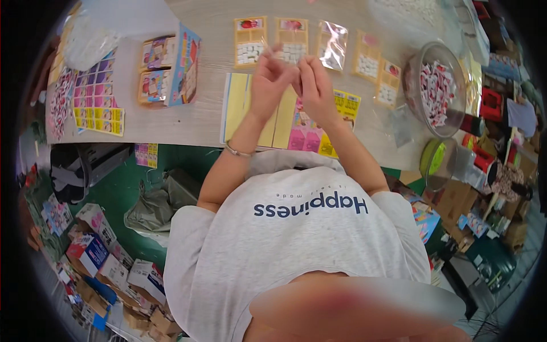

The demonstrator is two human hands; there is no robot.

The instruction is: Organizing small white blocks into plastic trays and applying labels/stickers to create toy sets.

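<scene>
Over the table, my left hand [273,80] and my right hand [315,88] meet with their fingers pinched together. What sits between the fingertips is too small and blurred to name; a clear, thin edge shows near the left fingers. Just beyond them lie two yellow compartment trays, a left one [250,37] and a middle one [292,34], each with white pieces and a red or pink picture card. A tray in shiny clear wrap [332,45] is beside them. Below my wrists are a yellow-striped sheet [239,108] and pink and yellow printed sticker sheets [305,134].
To the right are two more yellow trays [366,56], a clear bowl [411,85] of small red-and-white packets, and a clear tub with green contents [436,158]. On the left stands a blue display box [183,68] near purple and yellow sticker sheets [94,97]. Cartons [94,253] crowd the floor.
</scene>
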